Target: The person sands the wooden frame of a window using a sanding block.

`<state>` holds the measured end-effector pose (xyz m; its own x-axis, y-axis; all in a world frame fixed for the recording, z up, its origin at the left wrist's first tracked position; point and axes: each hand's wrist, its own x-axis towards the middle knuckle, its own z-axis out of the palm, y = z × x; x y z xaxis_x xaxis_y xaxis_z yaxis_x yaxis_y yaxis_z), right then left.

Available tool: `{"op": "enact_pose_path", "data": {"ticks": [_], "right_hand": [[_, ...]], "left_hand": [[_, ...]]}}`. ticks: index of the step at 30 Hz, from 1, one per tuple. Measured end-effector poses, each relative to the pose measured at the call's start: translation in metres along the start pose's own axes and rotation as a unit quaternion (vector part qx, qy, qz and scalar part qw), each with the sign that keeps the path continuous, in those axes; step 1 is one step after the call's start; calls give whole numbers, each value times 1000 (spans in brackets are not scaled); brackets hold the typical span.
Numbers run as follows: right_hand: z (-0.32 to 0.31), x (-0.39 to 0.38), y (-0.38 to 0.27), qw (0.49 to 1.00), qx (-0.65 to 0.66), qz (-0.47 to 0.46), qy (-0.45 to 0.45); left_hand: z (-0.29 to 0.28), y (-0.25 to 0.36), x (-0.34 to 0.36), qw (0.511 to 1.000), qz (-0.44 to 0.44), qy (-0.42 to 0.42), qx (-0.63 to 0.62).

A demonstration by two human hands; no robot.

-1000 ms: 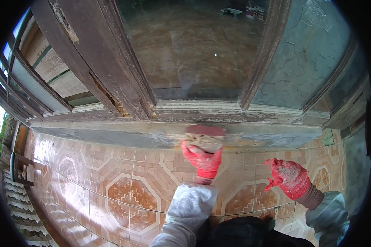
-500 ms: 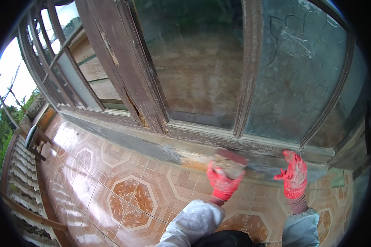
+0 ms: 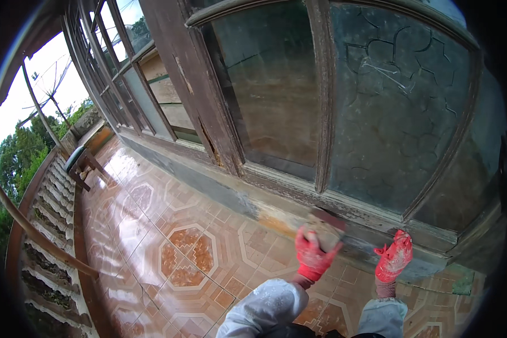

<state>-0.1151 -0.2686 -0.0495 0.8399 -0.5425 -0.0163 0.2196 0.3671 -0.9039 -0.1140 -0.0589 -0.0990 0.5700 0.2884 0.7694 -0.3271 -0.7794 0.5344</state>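
Note:
My left hand (image 3: 314,254), in a dusty red glove, grips a sanding block (image 3: 325,225), a pale, dusty block with a dark red face. The block is at the low ledge (image 3: 276,208) below the weathered brown window frame (image 3: 321,112); slight blur hides whether it touches the wood. To the right, my right hand (image 3: 394,259), in a matching whitened red glove, is up by the sill (image 3: 372,217). Its thumb stands apart from the fingers, and nothing shows in it. The sill's paint looks worn and flaking.
Glass panes (image 3: 394,112) rise directly in front. Patterned tiles (image 3: 188,256) cover the floor. A balustrade (image 3: 50,225) with a curved pole (image 3: 39,236) runs along the left, and a small stool (image 3: 84,166) stands farther back. A green patch (image 3: 463,281) lies at the right corner.
The view has tilted, showing more sky and balustrade. My left hand still holds the sanding block, which has shifted slightly right along the ledge. My right hand has come closer to the sill.

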Motion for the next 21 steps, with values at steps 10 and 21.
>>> {"op": "enact_pose_path", "data": {"ticks": [10, 21], "right_hand": [[-10, 3, 8, 991, -115, -71, -6], [-75, 39, 4, 863, -408, -250, -160]], "left_hand": [[24, -24, -16, 970, -235, 58, -25], [-15, -77, 62, 859, -425, 213, -190]]}}
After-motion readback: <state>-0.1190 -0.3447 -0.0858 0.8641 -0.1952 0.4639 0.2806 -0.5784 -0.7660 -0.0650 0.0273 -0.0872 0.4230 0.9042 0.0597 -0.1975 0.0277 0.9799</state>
